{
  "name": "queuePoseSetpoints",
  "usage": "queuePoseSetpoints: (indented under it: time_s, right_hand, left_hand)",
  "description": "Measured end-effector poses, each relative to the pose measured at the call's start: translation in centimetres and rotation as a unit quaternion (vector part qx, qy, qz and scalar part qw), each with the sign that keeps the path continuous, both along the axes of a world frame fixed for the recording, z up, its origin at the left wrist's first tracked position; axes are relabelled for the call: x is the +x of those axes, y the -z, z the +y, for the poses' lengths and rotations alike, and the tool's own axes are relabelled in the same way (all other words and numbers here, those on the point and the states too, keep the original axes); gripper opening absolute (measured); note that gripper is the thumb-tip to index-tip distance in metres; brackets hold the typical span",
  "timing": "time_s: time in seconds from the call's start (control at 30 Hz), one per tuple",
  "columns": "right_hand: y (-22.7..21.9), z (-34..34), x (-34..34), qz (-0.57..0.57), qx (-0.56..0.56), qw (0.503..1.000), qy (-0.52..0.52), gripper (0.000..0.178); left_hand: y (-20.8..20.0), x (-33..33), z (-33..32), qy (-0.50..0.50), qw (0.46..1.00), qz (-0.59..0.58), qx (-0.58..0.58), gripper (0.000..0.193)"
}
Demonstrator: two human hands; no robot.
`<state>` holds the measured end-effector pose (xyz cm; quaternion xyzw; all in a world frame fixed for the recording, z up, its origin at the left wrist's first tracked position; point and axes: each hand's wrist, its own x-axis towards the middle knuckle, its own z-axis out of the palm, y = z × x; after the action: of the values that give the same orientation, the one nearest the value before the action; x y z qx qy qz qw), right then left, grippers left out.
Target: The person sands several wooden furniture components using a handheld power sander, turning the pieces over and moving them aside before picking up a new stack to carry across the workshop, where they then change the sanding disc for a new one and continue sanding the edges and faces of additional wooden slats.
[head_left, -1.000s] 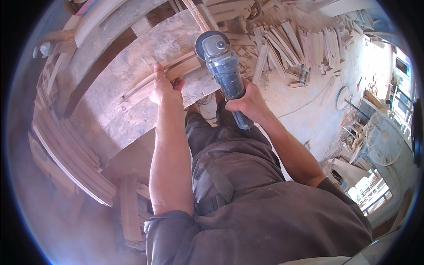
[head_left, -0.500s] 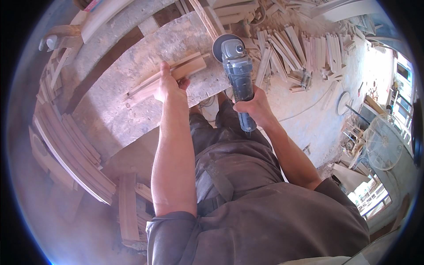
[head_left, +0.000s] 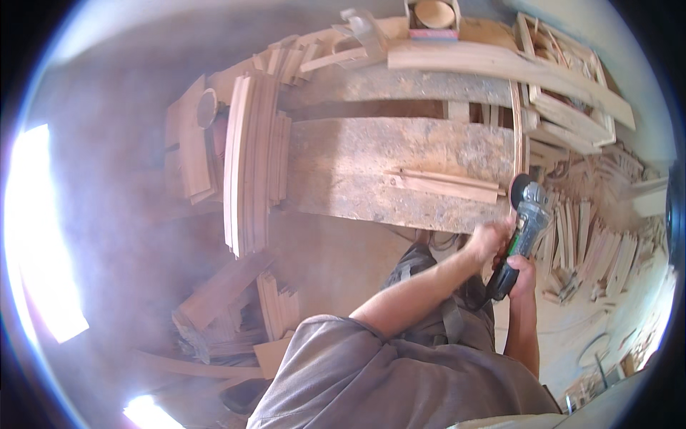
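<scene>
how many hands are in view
2: the left hand, blurred, just left of the grinder, and the right hand, gripping it from the right. Both are partly hidden; no others show.

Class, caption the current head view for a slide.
Right hand holds a grinder, left hand close by, near a bench bearing wooden strips.

I see the angle grinder (head_left: pixel 527 223) in grey and black with a green patch (head_left: pixel 514 244), its disc (head_left: pixel 519 187) dark reddish-brown. My view shows mottled grey-brown on the tabletop (head_left: pixel 336 157), pinkish tan wood strips (head_left: pixel 450 186), a board stack (head_left: pixel 246 164) striped light and dark, and a plain grey-brown shirt (head_left: pixel 400 382).
</scene>
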<state>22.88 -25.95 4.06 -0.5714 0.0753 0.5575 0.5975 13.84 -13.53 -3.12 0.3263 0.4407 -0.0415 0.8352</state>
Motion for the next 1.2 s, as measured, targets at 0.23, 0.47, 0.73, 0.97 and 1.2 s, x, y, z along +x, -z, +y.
queuePoseSetpoints:
  time_s: [0.23, 0.47, 0.73, 0.97, 1.2]
  right_hand:
    - [-2.6, 1.9, -0.5, 0.099, 0.102, 0.988, -0.06, 0.067]
    - [-3.6, 4.3, -1.2, 0.084, 0.136, 0.979, -0.126, 0.065]
    - [-7.2, 8.5, -0.8, 0.055, 0.197, 0.956, -0.212, 0.06]
    - [-5.6, 8.4, 7.3, -0.199, 0.043, 0.932, -0.3, 0.053]
    - [0.1, 13.8, 13.5, -0.574, -0.017, 0.675, -0.462, 0.061]
  left_hand:
    - [-8.0, -1.1, 1.1, -0.08, 0.968, -0.142, -0.188, 0.051]
    - [-12.4, -4.5, 4.6, -0.111, 0.98, -0.162, -0.007, 0.034]
    - [-11.2, -12.7, 4.6, -0.191, 0.966, -0.152, 0.087, 0.046]
    - [-4.5, -29.2, -7.1, -0.381, 0.875, 0.253, 0.155, 0.061]
    - [0.9, -37.1, -35.7, -0.454, 0.735, 0.497, 0.088, 0.061]
